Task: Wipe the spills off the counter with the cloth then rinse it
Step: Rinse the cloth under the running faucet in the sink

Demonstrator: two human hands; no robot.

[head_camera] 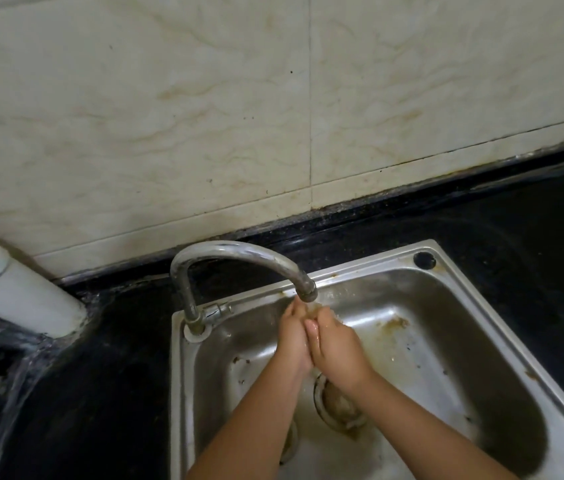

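Forearms reach up over the steel sink (481, 341), both hands meeting right under the faucet spout (306, 294).
Left hand (292, 336) and right hand (334, 348) press together, fingers pointing up into the water; any cloth between them is hidden, so I cannot tell the grip. Black counter (516, 220) lies beyond, to the right.

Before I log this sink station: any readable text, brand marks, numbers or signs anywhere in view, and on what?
None. No readable text, label, brand or number shows on anything in view.
The faucet, sink, wall tiles, black counter and white pipe carry no lettering.
The left hand and right hand, pressed together under the spout, show no labelled item.
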